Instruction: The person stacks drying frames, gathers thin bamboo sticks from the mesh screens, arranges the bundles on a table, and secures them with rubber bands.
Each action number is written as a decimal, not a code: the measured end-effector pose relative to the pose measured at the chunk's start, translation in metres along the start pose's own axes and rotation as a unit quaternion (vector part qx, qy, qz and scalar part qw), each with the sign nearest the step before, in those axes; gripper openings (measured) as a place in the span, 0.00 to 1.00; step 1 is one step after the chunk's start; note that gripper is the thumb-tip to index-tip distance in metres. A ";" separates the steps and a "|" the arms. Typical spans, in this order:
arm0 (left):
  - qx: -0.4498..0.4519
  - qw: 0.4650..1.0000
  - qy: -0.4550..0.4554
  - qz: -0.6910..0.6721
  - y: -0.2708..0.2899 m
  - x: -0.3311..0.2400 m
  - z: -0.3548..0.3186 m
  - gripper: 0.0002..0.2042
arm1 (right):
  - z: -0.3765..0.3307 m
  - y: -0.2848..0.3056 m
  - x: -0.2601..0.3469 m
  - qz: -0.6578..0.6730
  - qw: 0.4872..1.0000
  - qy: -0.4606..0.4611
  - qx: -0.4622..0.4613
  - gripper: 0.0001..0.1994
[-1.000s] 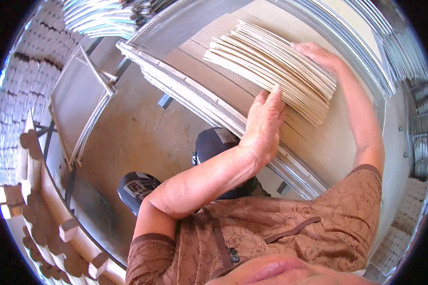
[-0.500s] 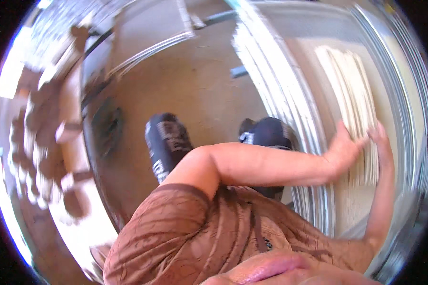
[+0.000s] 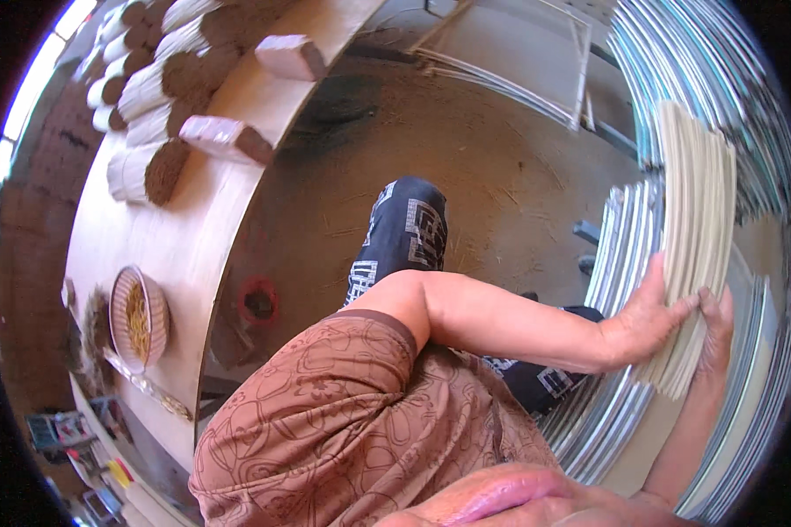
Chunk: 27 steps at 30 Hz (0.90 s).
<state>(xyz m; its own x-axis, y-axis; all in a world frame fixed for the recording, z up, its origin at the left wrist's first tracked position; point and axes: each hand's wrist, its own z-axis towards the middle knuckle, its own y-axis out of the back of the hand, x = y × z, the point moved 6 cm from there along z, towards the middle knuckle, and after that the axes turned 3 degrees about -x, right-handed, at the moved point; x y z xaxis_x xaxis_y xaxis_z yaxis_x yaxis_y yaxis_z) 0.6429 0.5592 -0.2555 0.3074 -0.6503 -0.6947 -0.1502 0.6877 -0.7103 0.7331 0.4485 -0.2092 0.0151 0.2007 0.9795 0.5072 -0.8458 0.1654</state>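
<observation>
A long flat bundle of thin pale sticks (image 3: pixel 701 189) is gripped between my two hands near its lower end. It hangs over the edges of the stacked frames, apparently raised off them. My left hand (image 3: pixel 643 329) reaches across from the left and closes on the bundle's left side, thumb along the sticks. On the other side, my right hand (image 3: pixel 717 321) curls its fingers around the right edge. The fingertips of both hands nearly meet across the front of the sticks.
Stacked metal-edged frames (image 3: pixel 620 237) stand beside my leg, with more behind. A pale table (image 3: pixel 198 228) on the left bears tied round bundles (image 3: pixel 149 171), two wrapped blocks (image 3: pixel 227 140) and a pink basket (image 3: pixel 137 316). Another frame (image 3: pixel 510 66) lies on the floor ahead.
The view has turned left, bringing more of the table into sight. The stick bundle, earlier flat on the top frame, is now lifted in both hands and extends across the frames' edges.
</observation>
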 end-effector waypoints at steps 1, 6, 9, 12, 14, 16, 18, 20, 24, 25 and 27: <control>-0.038 0.997 -0.062 0.013 0.027 -0.020 0.004 0.29 | 0.021 -0.038 0.005 -0.006 0.998 0.015 0.059 0.35; -0.164 0.973 -0.165 -0.012 0.145 -0.116 0.010 0.24 | 0.092 -0.213 0.049 -0.095 0.971 0.062 0.212 0.30; -0.254 0.940 -0.227 -0.029 0.226 -0.176 -0.007 0.21 | 0.110 -0.342 0.066 -0.106 0.933 0.120 0.323 0.31; -0.326 0.906 -0.269 -0.012 0.291 -0.227 -0.030 0.22 | 0.136 -0.446 0.059 -0.115 0.886 0.134 0.430 0.32; -0.371 0.882 -0.288 -0.044 0.329 -0.255 -0.045 0.23 | 0.136 -0.514 0.058 -0.115 0.848 0.131 0.501 0.32; -0.425 0.854 -0.296 -0.047 0.373 -0.269 -0.052 0.22 | 0.148 -0.568 0.044 -0.104 0.829 0.128 0.534 0.32; -0.449 0.835 -0.306 -0.085 0.401 -0.281 -0.063 0.21 | 0.149 -0.613 0.029 -0.103 0.801 0.105 0.581 0.32; -0.455 0.822 -0.327 -0.097 0.429 -0.286 -0.063 0.24 | 0.155 -0.643 0.017 -0.100 0.793 0.080 0.596 0.32; -0.458 0.814 -0.348 -0.082 0.469 -0.291 -0.066 0.30 | 0.166 -0.691 -0.005 -0.099 0.768 0.043 0.631 0.29; -0.462 0.813 -0.345 -0.083 0.476 -0.291 -0.064 0.30 | 0.166 -0.699 -0.009 -0.107 0.757 0.039 0.643 0.27; -0.471 0.795 -0.380 -0.054 0.487 -0.297 -0.064 0.31 | 0.176 -0.717 -0.020 -0.110 0.752 0.029 0.649 0.26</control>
<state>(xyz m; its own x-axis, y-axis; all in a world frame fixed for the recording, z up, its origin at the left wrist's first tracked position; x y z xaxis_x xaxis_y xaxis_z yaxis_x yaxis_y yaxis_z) 0.4181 1.0661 -0.4024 0.7911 -0.0614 -0.6086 -0.6107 -0.1371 -0.7799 0.5207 1.1381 -0.3679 -0.2116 0.2113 0.9542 0.9064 0.4077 0.1107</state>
